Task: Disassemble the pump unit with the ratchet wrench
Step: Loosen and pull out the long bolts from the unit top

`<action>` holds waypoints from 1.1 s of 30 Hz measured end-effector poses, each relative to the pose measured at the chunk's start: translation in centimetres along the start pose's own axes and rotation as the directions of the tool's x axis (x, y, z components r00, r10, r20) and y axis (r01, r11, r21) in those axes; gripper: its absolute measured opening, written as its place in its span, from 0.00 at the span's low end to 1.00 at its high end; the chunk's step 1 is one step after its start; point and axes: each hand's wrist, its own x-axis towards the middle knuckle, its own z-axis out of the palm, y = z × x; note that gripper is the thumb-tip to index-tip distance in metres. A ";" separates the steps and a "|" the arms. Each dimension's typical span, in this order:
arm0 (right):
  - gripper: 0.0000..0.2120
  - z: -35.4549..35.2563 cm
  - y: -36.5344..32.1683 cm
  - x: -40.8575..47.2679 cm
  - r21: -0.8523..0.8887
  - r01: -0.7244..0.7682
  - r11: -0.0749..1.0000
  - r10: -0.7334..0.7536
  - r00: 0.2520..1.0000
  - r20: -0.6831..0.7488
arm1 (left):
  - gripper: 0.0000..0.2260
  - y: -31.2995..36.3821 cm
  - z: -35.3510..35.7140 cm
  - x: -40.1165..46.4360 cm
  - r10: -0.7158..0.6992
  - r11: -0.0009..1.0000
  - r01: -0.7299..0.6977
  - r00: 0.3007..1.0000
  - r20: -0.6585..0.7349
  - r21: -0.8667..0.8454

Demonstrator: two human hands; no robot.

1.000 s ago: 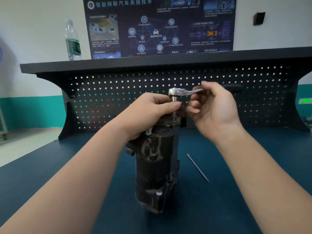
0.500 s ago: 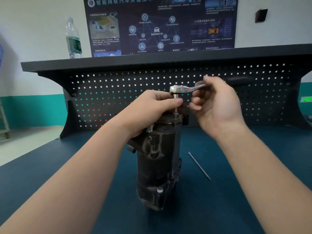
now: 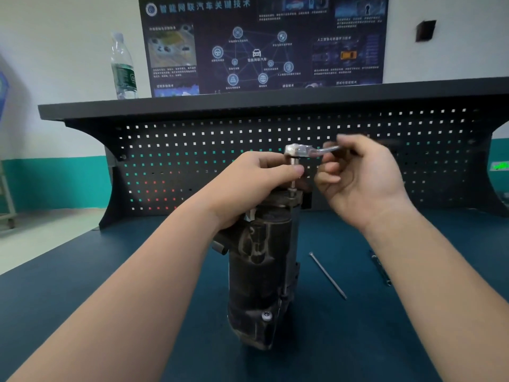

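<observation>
At the middle of the worktop (image 3: 82, 312) the pump unit (image 3: 261, 271) stood upright. The left hand (image 3: 248, 186) curled over its top, thumb against the socket stem; the right hand (image 3: 358, 177) pinched the handle of the ratchet wrench (image 3: 300, 150), whose head sat over a raised bolt (image 3: 292, 188). One long bolt (image 3: 327, 275) already lay on the worktop to the right, so disassembly looked partly done, with this bolt and the housing remaining.
</observation>
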 end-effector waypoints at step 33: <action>0.13 -0.6 -0.2 0.9 0.095 -0.156 0.983 0.157 0.988 0.003 | 0.09 0.5 0.6 -0.4 0.001 1.000 -0.001 1.000 -0.001 -0.009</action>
